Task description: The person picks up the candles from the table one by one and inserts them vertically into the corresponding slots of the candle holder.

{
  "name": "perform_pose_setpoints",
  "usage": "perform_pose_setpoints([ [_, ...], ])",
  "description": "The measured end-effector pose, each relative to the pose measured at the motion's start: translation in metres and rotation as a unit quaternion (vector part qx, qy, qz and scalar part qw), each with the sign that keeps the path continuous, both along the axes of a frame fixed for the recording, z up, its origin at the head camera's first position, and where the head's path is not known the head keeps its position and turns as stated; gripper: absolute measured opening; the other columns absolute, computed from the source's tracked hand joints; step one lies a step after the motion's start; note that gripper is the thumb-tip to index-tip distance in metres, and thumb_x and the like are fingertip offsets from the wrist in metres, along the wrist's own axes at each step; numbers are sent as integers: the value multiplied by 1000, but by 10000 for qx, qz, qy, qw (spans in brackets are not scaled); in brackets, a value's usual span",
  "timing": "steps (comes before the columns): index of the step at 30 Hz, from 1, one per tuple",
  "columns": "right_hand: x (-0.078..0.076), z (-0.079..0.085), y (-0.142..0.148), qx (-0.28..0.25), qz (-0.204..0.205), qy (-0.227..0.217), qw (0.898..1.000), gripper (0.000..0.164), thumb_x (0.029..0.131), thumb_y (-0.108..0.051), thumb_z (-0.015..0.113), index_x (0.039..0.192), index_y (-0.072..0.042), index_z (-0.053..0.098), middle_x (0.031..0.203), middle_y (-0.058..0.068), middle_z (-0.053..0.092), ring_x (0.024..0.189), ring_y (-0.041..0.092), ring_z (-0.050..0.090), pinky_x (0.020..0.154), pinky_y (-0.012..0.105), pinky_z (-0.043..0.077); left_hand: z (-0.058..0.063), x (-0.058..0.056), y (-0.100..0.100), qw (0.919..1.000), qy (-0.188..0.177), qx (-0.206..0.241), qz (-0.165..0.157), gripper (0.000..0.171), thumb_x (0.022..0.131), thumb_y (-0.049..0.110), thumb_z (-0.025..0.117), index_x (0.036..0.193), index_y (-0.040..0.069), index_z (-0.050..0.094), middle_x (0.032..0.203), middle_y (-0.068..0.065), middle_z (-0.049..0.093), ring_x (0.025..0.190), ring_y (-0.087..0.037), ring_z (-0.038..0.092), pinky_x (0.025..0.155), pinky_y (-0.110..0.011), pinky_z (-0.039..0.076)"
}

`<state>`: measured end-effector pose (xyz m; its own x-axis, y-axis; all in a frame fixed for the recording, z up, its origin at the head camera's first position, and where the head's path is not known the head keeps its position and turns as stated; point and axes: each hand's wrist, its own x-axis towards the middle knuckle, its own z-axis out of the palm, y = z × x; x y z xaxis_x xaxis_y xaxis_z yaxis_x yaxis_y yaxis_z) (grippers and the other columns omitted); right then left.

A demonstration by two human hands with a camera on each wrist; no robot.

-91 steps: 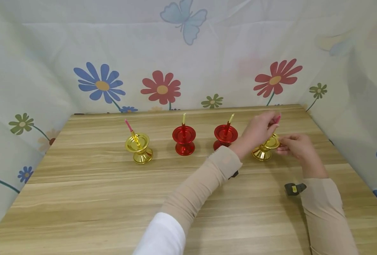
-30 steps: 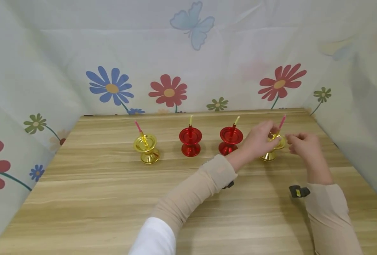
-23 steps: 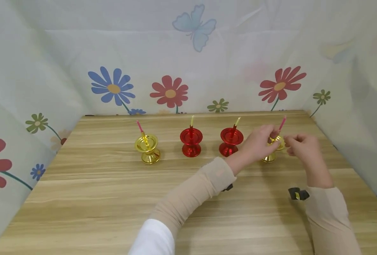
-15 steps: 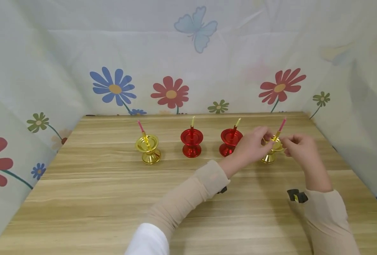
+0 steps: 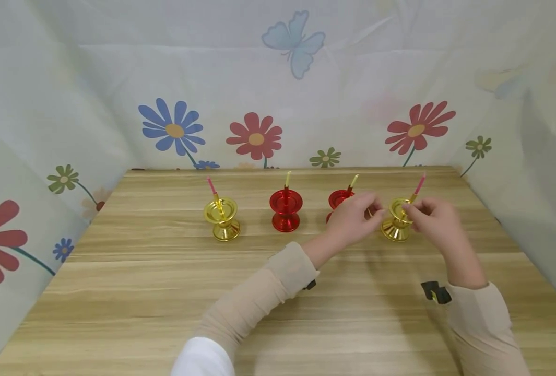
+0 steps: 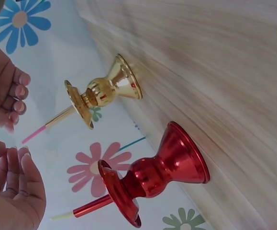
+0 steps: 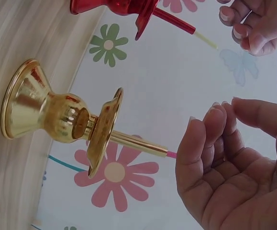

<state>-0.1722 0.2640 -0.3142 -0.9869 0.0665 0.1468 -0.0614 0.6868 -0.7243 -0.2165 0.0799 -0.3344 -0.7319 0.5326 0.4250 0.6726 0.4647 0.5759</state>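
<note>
On the right stands a gold candle holder (image 5: 395, 228) with a pink candle (image 5: 420, 184) in its stem, leaning a little right. My left hand (image 5: 355, 218) is just left of it, fingers loosely bent and holding nothing. It partly covers a red candle holder (image 5: 340, 197) that bears a pale yellow candle (image 5: 354, 180). My right hand (image 5: 435, 222) is close by on the right, its fingertips in front of the gold dish. The right wrist view shows this right hand (image 7: 238, 163) relaxed, with nothing between thumb and fingers, apart from the gold stem.
Another red holder (image 5: 285, 214) with a yellow candle stands left of centre. Farther left is a second gold holder (image 5: 226, 224) with a pink candle. The wooden table (image 5: 165, 303) meets a flower-printed cloth (image 5: 202, 73) at its back and sides.
Earlier my left hand pinched the right pink candle while my right hand held the gold holder's dish. Both have let go; the left hand has drawn away leftward.
</note>
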Motion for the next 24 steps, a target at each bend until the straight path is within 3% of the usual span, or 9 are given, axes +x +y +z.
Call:
perform_pose_setpoints([
  [10,-4,-1,-12,262,590,382,9972,30,95,-21,57,90,8,63,69,4,55,58,5,46,49,22,40,-3,1,-24,9989,360,-293,112,5,91,15,61,88,11,63,83,3,61,76,-5,54,65,-7,40],
  [16,-7,-7,-21,468,860,181,9950,25,94,-19,59,90,6,63,70,5,55,61,11,45,50,23,40,-2,3,-41,9979,411,-487,122,5,91,14,61,88,10,62,80,0,60,73,-9,52,62,-10,39],
  [19,-6,-10,-26,609,861,124,9944,23,94,-17,59,92,5,63,74,8,57,65,15,47,52,23,42,-1,6,-50,9949,441,-892,167,6,92,16,60,88,11,61,79,1,59,71,-9,51,57,-11,39],
  [24,-5,-13,-36,742,1009,59,9921,21,94,-17,60,96,4,63,81,12,62,71,18,52,57,24,45,1,12,-65,9823,794,-1677,242,8,92,21,59,89,13,62,82,3,61,71,-8,54,55,-11,40],
])
